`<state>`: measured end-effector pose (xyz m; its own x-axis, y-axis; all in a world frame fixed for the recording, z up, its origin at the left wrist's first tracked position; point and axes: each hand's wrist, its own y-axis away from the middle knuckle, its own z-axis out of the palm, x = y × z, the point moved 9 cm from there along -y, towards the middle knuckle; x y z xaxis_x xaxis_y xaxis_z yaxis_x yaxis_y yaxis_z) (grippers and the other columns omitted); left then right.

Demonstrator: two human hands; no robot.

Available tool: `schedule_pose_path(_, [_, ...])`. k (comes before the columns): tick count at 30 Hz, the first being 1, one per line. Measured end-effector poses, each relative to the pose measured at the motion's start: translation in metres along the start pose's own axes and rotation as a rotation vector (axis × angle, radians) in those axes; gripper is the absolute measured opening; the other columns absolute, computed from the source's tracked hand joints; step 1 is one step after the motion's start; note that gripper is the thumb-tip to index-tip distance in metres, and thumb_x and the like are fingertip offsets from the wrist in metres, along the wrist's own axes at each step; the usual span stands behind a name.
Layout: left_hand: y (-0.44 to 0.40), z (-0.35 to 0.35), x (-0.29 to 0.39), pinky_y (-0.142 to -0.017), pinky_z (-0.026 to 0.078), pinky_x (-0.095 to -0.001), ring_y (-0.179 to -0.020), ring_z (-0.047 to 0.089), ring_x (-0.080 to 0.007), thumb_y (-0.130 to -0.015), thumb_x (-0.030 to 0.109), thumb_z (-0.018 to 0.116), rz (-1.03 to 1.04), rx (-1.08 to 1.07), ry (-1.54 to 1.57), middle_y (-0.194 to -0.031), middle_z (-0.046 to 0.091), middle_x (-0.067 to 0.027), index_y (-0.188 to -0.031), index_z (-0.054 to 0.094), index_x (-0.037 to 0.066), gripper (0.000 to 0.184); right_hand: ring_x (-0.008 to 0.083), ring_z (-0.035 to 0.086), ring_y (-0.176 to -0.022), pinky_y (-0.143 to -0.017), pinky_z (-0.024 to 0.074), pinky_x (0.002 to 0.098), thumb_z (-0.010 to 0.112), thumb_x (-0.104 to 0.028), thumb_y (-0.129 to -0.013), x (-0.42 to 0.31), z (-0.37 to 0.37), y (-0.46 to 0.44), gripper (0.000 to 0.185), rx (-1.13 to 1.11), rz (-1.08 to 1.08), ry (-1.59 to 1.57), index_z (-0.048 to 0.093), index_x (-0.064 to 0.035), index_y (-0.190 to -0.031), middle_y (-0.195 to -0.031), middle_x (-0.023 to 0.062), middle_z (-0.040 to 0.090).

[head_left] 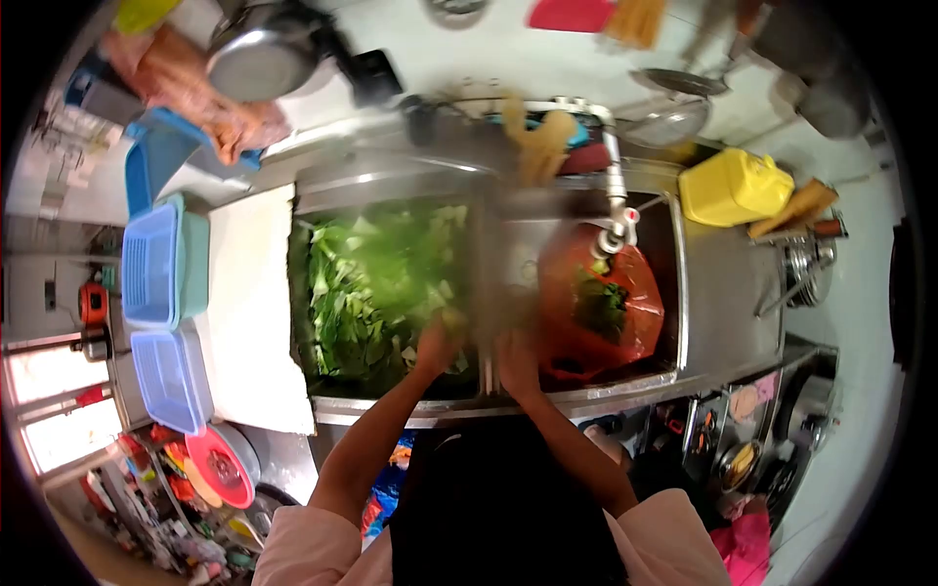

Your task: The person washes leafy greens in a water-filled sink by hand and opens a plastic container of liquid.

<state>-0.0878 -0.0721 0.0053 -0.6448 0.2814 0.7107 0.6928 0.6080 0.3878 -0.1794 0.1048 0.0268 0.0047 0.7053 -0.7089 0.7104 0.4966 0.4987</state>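
Chopped leafy greens [352, 293] fill the left sink basin, heaped and partly smeared by blur. My left hand [439, 344] is at the right side of these greens, low in the basin. Its fingers blur into the leaves, so whether it grips any is unclear. Close to the divider between the basins is my right hand [516, 354], with its fingers lost in motion blur. In the right basin lies a red plastic bag [640, 293] with dark green leaves [599, 305] in it. A white tap [612, 237] hangs over the bag.
A white board [252, 303] lies left of the sink, beside blue plastic baskets [151, 264]. To the right stands a yellow jug [733, 188]. Raw meat [186, 83] sits at the back left. A white pipe [613, 146] runs down to the tap.
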Motion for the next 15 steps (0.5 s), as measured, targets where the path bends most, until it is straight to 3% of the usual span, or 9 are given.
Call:
schedule_pose_path(3, [-0.004, -0.017, -0.061, -0.076, 0.049, -0.0452, -0.093, 0.062, -0.0404, -0.076, 0.026, 0.072, -0.044, 0.108, 0.142, -0.099, 0.065, -0.0216, -0.112, 0.051, 0.002, 0.048, 0.0373, 0.060, -0.094, -0.077, 0.0486, 0.0470, 0.057, -0.027, -0.092, -0.037, 0.055, -0.020, 0.037, -0.091, -0.189, -0.010, 0.048, -0.0040, -0.120, -0.109, 0.0205, 0.058])
schedule_pose_path(5, [-0.011, -0.013, -0.116, -0.076, 0.049, -0.0452, -0.093, 0.062, -0.0406, -0.075, 0.030, 0.073, -0.155, 0.106, 0.160, -0.098, 0.066, -0.0215, -0.111, 0.052, 0.002, 0.050, 0.0322, 0.059, -0.097, -0.083, 0.0476, 0.0466, 0.066, -0.029, -0.087, -0.038, 0.103, -0.035, 0.045, -0.229, 0.037, 0.059, 0.049, -0.0074, -0.122, -0.110, 0.0145, 0.058])
schedule_pose_path(8, [-0.015, -0.017, -0.169, -0.077, 0.048, -0.0472, -0.094, 0.062, -0.0409, -0.075, 0.034, 0.071, -0.245, 0.159, 0.087, -0.098, 0.065, -0.0231, -0.110, 0.054, 0.002, 0.051, 0.0342, 0.059, -0.098, -0.084, 0.0489, 0.0486, 0.066, -0.039, -0.086, -0.016, 0.191, -0.076, 0.051, -0.194, -0.322, 0.155, 0.051, -0.0090, -0.124, -0.112, 0.0148, 0.058])
schedule_pose_path(10, [-0.016, -0.017, -0.177, -0.078, 0.048, -0.0482, -0.095, 0.061, -0.0415, -0.075, 0.035, 0.070, -0.190, 0.100, 0.123, -0.098, 0.065, -0.0236, -0.109, 0.055, 0.001, 0.050, 0.0350, 0.059, -0.098, -0.083, 0.0499, 0.0488, 0.067, -0.042, -0.085, -0.039, 0.210, -0.091, 0.053, -0.146, -0.325, 0.203, 0.053, -0.0085, -0.122, -0.112, 0.0156, 0.059])
schedule_pose_path(13, [-0.016, -0.006, -0.197, -0.079, 0.047, -0.0490, -0.094, 0.060, -0.0436, -0.075, 0.037, 0.068, -0.170, -0.030, 0.118, -0.098, 0.064, -0.0256, -0.106, 0.056, 0.000, 0.050, 0.0355, 0.059, -0.100, -0.082, 0.0512, 0.0482, 0.069, -0.046, -0.082, 0.005, 0.259, -0.116, 0.056, -0.313, 0.000, 0.414, 0.054, -0.0093, -0.122, -0.114, 0.0157, 0.058])
schedule_pose_path(14, [-0.016, -0.002, -0.202, -0.079, 0.047, -0.0488, -0.093, 0.060, -0.0440, -0.075, 0.037, 0.067, -0.185, -0.037, 0.113, -0.098, 0.063, -0.0263, -0.106, 0.056, 0.000, 0.049, 0.0332, 0.061, -0.088, -0.072, 0.0503, 0.0492, 0.070, -0.045, -0.082, 0.044, 0.288, -0.135, 0.049, -0.237, -0.131, 0.449, 0.059, -0.0061, -0.110, -0.104, 0.0157, 0.061])
schedule_pose_path(15, [-0.015, 0.004, -0.209, -0.079, 0.047, -0.0487, -0.093, 0.059, -0.0445, -0.076, 0.037, 0.067, -0.200, -0.047, 0.108, -0.098, 0.063, -0.0270, -0.106, 0.056, 0.000, 0.049, 0.0323, 0.060, -0.082, -0.068, 0.0485, 0.0487, 0.070, -0.043, -0.082, 0.044, 0.287, -0.132, 0.044, -0.263, -0.126, 0.402, 0.060, -0.0051, -0.103, -0.097, 0.0154, 0.061])
